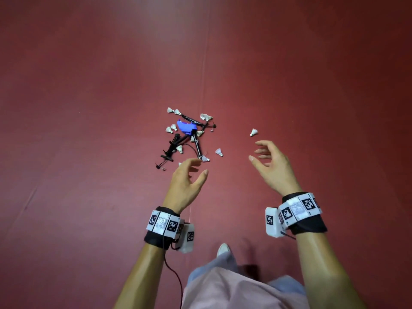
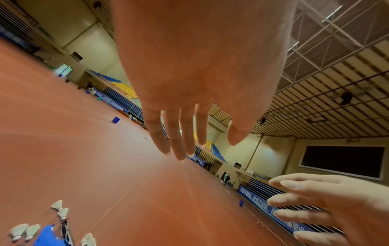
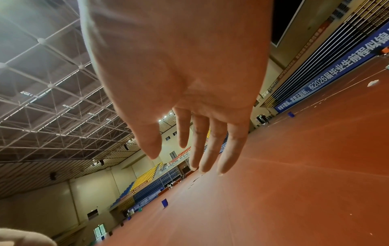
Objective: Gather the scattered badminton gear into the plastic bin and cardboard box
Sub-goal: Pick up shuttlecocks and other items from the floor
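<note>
Reaching down, left hand (image 1: 186, 175) and right hand (image 1: 270, 162) spread empty over shuttlecocks (image 1: 253, 132) strewn mid-floor (image 1: 89, 108), likely to scoop.

A tangle of black racket frames (image 1: 189, 139) lies on the red floor (image 1: 89, 108) with a crumpled blue cloth piece (image 1: 186, 127) on top of it. White feather shuttlecocks (image 1: 206, 117) lie on their sides in and around the tangle, two touching at its far end. One lone shuttlecock (image 1: 253, 132) lies well apart to the right.
</note>
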`<act>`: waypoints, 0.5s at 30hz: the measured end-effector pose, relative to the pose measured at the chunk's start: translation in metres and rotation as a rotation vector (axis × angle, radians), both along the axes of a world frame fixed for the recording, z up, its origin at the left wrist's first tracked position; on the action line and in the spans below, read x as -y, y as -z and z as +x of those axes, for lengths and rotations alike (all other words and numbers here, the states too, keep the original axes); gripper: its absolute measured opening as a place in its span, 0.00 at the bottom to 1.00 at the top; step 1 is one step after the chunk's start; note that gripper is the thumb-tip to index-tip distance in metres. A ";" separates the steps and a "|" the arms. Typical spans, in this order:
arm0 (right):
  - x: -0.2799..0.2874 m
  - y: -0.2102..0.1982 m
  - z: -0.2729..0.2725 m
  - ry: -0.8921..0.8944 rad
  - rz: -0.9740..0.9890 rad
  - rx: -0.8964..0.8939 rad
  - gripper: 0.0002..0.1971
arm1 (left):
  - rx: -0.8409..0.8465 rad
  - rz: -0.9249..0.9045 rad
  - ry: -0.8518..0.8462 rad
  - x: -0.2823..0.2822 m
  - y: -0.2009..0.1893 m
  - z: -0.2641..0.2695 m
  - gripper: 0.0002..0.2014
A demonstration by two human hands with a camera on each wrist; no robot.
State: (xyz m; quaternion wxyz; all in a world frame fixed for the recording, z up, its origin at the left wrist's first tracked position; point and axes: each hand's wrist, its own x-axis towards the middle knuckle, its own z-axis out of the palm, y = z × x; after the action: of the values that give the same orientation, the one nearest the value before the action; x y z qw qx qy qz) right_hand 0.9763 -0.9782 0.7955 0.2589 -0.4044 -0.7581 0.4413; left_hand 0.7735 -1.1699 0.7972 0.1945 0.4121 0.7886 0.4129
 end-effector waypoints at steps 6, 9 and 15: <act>-0.083 0.006 -0.061 0.022 -0.021 0.050 0.20 | 0.014 -0.014 0.052 -0.097 0.006 -0.065 0.16; -0.132 0.018 -0.084 0.017 -0.060 0.071 0.20 | 0.022 -0.053 0.094 -0.148 0.018 -0.085 0.16; -0.269 0.038 -0.136 -0.030 -0.072 0.088 0.21 | -0.003 -0.071 0.086 -0.274 0.027 -0.129 0.16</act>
State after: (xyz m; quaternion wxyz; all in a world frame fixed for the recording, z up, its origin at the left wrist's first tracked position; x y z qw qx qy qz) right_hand 0.8402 -0.7091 0.7580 0.2040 -0.4213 -0.7584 0.4537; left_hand 0.6449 -0.8960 0.7706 0.2254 0.4390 0.7847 0.3752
